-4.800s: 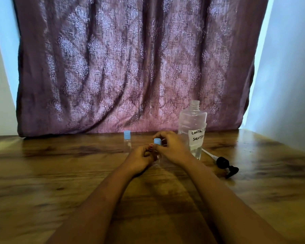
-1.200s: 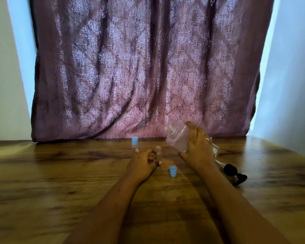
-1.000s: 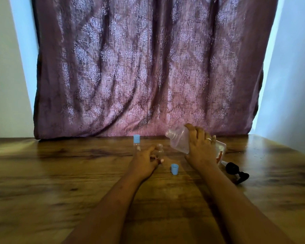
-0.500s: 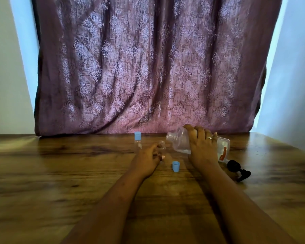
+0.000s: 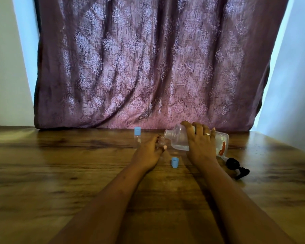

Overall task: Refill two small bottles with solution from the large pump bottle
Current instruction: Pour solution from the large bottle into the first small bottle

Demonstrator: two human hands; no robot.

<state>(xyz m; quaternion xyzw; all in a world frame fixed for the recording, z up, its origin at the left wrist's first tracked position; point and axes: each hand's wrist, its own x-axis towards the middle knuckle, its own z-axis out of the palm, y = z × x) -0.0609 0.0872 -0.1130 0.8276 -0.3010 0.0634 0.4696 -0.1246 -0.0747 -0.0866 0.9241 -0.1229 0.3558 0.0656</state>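
My right hand (image 5: 200, 147) grips the large clear bottle (image 5: 177, 139), which is tipped almost flat with its open neck pointing left. My left hand (image 5: 148, 152) holds a small uncapped clear bottle (image 5: 161, 142) upright on the table, its mouth just below and left of the large bottle's neck. That small bottle's blue cap (image 5: 174, 162) stands on the table between my hands. A second small bottle with a blue cap (image 5: 137, 133) stands upright behind my left hand. A little liquid lies in the large bottle's lower side.
The black pump head (image 5: 236, 167) with its tube lies on the wooden table (image 5: 60, 173) to the right of my right hand. A purple patterned curtain (image 5: 148, 67) hangs behind the table's far edge. The table's right edge (image 5: 289, 150) runs diagonally near the wall.
My right hand has tipped the large bottle further down toward horizontal, bringing its neck closer to the small bottle's mouth. My left hand kept holding the small bottle in place.
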